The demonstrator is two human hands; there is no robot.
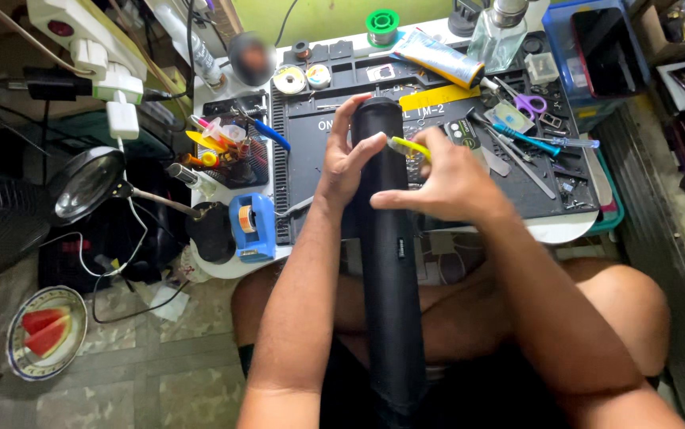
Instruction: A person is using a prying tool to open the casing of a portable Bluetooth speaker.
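Long black cylinder speaker (390,262) — upright over the lap, top end before the dark work mat (319,143) — clasped near its top by the left hand (346,163), fingers closed round it; right hand (450,183) pinching a yellow-handled tool (408,146) against the top, blue tape dispenser (251,226) nearby.

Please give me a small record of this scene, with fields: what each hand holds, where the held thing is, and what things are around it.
Left hand: left hand grips the upper end of the long black cylinder.
Right hand: right hand pinches a yellow-handled tool against the cylinder's top part.
Cylinder position: tilted nearly upright, lower end between the person's legs.
Work surface: dark work mat on a small white table.
Nearby things: blue tape dispenser, purple scissors, magnifying glass.
Floor: plate of watermelon slices.
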